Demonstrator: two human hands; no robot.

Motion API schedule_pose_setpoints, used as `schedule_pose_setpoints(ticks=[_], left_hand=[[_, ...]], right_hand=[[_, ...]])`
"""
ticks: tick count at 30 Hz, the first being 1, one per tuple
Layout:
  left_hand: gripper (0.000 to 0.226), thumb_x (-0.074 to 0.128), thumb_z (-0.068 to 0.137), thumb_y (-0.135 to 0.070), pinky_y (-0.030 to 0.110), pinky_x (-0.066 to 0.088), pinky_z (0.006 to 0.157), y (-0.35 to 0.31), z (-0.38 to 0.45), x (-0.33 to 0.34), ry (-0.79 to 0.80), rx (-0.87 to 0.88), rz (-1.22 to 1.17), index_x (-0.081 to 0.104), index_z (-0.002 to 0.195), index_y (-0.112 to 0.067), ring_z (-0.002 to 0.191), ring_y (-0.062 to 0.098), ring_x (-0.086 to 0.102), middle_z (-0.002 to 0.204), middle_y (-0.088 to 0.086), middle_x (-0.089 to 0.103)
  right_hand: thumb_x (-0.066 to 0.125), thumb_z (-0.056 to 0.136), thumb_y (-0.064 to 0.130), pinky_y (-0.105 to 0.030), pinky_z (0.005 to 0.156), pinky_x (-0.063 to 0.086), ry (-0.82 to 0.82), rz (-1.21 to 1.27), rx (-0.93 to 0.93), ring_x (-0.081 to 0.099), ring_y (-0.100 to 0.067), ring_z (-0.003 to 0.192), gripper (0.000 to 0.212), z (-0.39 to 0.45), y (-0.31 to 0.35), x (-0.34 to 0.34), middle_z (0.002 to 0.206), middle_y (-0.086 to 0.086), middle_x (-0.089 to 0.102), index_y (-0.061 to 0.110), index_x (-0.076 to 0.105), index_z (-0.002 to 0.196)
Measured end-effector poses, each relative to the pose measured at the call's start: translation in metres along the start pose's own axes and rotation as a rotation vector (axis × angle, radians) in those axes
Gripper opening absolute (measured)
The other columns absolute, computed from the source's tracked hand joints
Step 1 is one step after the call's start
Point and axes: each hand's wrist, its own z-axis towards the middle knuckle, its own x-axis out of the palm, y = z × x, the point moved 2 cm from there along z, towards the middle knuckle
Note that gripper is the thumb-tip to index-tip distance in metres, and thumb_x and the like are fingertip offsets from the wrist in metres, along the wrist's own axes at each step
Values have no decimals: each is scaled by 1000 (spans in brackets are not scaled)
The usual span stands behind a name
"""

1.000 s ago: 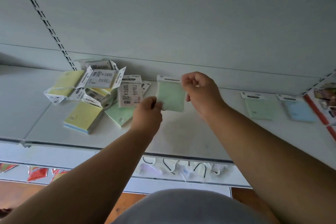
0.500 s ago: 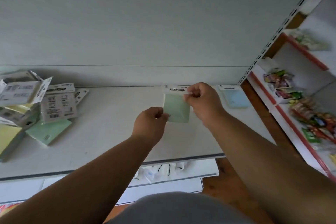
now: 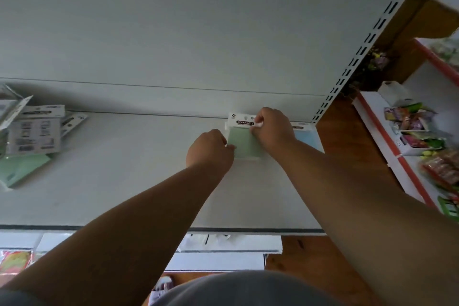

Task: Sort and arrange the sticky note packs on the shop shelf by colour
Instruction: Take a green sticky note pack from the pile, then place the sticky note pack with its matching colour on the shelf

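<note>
Both hands, left (image 3: 211,148) and right (image 3: 270,129), pinch green pack (image 3: 244,143) | squaring it at shelf (image 3: 124,181) back beside blue pack (image 3: 306,136) | colours grouped

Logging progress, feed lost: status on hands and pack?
Both hands grip green pack: left hand lower corner, right hand header. Blue pack beside it. Nothing blocking.

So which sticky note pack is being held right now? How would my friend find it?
Look at the white shelf, near its right end by the back wall. Both hands hold one pack there: the left hand at its lower left, the right hand at its top. It is the green pack, beside a blue pack.
</note>
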Motion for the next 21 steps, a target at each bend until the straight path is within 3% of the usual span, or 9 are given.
schedule_pose_setpoints(ticks=[6, 10, 14, 21], left_hand=[[28, 57, 89, -43, 29, 43, 70, 3, -9, 4, -51, -71, -65, 60, 107, -21, 94, 22, 61, 101, -2, 66], [26, 57, 89, -42, 31, 50, 74, 15, -21, -8, -103, -50, -121, 60, 108, -24, 90, 18, 61, 98, -6, 66], [18, 56, 89, -36, 28, 50, 68, 51, -29, -30, -143, -54, -134, 61, 102, -25, 80, 15, 60, 92, -7, 65], [13, 55, 88, -29, 27, 45, 66, 159, -22, -106, -191, -97, -141, 63, 98, -26, 80, 15, 59, 91, -9, 65]], right_hand=[[66, 86, 33, -43, 86, 50, -43, -184, -62, 55, -33, 102, 33, -2, 6, -6, 113, -14, 53, 10, 58, 108], [63, 87, 30, -36, 76, 49, -74, -34, -103, 58, -30, 93, 19, -16, 22, -2, 103, -10, 57, 13, 59, 95], [62, 86, 32, -30, 68, 43, -36, 69, -165, 56, -21, 83, 12, -36, 64, 20, 95, -1, 58, 21, 57, 87], [62, 85, 32, -28, 70, 43, 6, 174, -188, 57, -15, 82, 11, -54, 175, 80, 91, 3, 62, 22, 58, 82]])
